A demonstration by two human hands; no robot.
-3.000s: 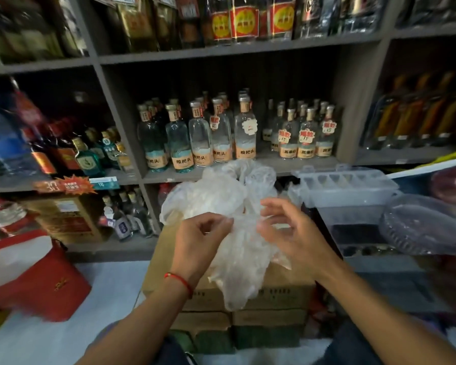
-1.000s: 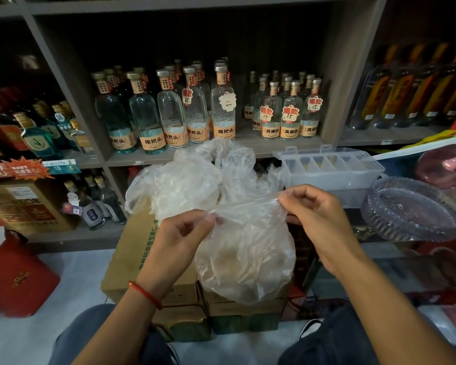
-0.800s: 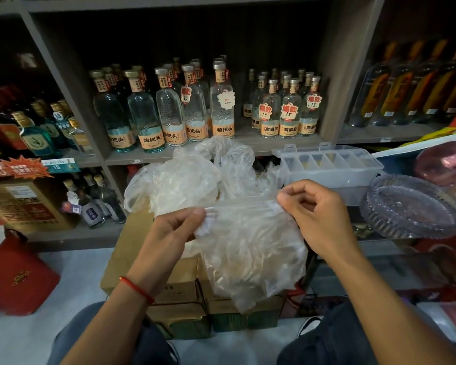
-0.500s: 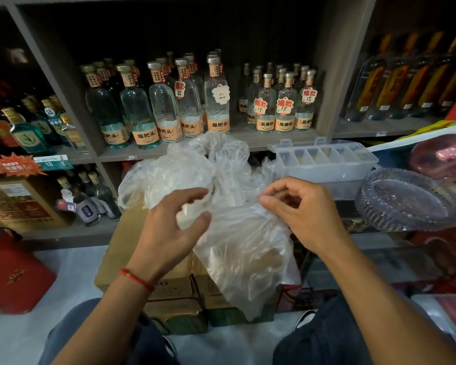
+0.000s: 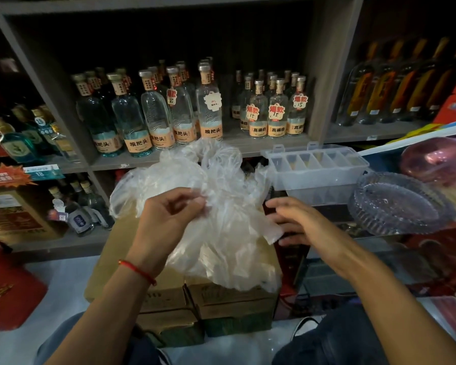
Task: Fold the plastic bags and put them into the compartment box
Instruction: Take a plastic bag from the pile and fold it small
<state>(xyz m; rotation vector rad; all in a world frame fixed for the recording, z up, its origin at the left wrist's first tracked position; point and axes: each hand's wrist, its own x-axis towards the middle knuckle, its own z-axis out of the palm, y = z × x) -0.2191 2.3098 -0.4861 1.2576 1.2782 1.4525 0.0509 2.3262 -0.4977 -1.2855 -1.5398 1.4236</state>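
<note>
A thin clear plastic bag (image 5: 229,248) hangs crumpled in front of me. My left hand (image 5: 166,219) pinches its upper edge between thumb and fingers. To the right of the bag my right hand (image 5: 298,222) is open, fingers spread and pointing left, holding nothing. Behind the held bag a heap of more clear plastic bags (image 5: 184,175) lies on stacked cardboard boxes (image 5: 158,293). The clear compartment box (image 5: 316,169) stands to the right of the heap with its lid up; its row of cells looks empty.
Grey shelves (image 5: 269,146) behind hold rows of glass liquor bottles (image 5: 211,106). A ribbed glass dish (image 5: 395,204) and a pink glass piece (image 5: 435,159) sit right of the box. A red bag (image 5: 8,288) stands on the floor at left. My knees frame the boxes.
My right hand has let go of the bag's edge and opened, drifting right. My left hand has closed on the bag's top and now holds it alone.
</note>
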